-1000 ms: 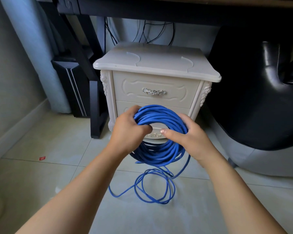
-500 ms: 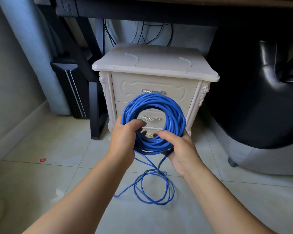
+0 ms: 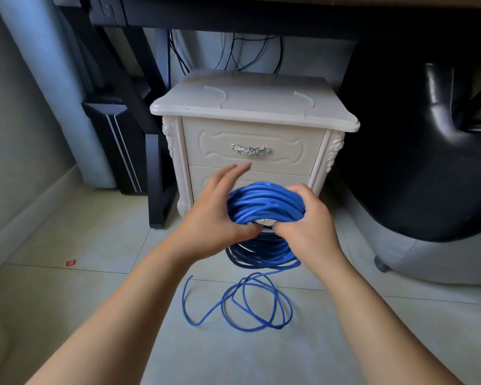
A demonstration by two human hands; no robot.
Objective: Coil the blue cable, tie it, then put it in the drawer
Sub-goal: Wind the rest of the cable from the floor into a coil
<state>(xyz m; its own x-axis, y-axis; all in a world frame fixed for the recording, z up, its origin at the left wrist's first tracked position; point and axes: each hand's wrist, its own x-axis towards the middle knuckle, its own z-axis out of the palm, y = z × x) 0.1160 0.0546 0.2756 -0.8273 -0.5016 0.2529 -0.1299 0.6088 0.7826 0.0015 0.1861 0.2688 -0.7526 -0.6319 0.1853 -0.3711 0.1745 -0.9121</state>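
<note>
The blue cable (image 3: 264,208) is mostly gathered into a thick coil held in the air just in front of the white nightstand (image 3: 254,126), level with its lower drawer. The right hand (image 3: 307,220) is clenched around the coil's right side. The left hand (image 3: 217,215) sits against the coil's left edge with its fingers (image 3: 235,170) spread and lifted, the thumb tucked under the bundle; whether that thumb really pinches the turns is hard to say, as the coil covers it.

Several loose loops (image 3: 250,304) trail on the floor tiles below the nightstand, with a free end curling up to the left.

The main risk, as I judge it: with only one hand truly clamped, the stacked turns could spring apart and slide off. The floor loops cross each other, so pulling them in fast may tighten them into a knot.

The lower drawer's front and handle are hidden behind the hands and coil. Only the upper drawer handle (image 3: 250,150) shows, and both drawers look shut. No tie is visible.
</note>
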